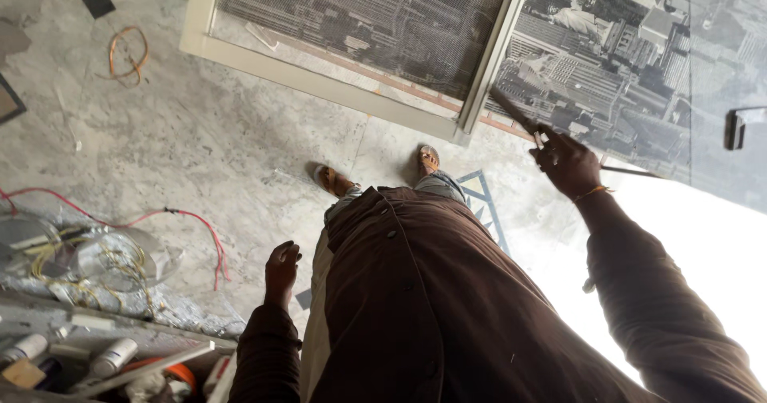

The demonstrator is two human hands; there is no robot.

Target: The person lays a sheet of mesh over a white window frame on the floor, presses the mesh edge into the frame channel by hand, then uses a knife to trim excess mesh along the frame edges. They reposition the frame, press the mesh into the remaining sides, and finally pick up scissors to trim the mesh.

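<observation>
Looking straight down at a standing person in a long brown shirt (pixel 415 291), sandalled feet (pixel 334 181) on a grey marble floor (pixel 200 139).

Right hand (pixel 566 162) raised out to the side, fingers (pixel 551 151) curled tight around a long thin dark tool (pixel 515 115). Can't tell exactly what kind, some slim rod or blade. One end sticking up and away past the knuckles toward the pale frame (pixel 487 59), a thin bit poking out the other side of the fist. Orange thread band (pixel 593 192) on that wrist.

Just beyond those fingertips: a wall panel printed with a black-and-white aerial city photo (pixel 607 51), and beside it a mesh screen (pixel 367 19) set in that cream frame. Tool tip close to the frame edge, touching or not, can't say.

Left hand (pixel 281 269) hanging low by the hip, fingers loosely bent, holding nothing, touching nothing. Below and outward from those fingers, a red wire (pixel 200 227) snaking over the floor toward a tangle of yellowish wire (pixel 80 267) on crumpled plastic. Further down from the fingers, a messy pile with a couple of grey tubes (pixel 112 357) and something orange (pixel 172 369). Far off from either hand, a loop of copper-coloured wire (pixel 128 51) on the marble.

Bright blown-out patch under the right forearm, nothing readable there.
</observation>
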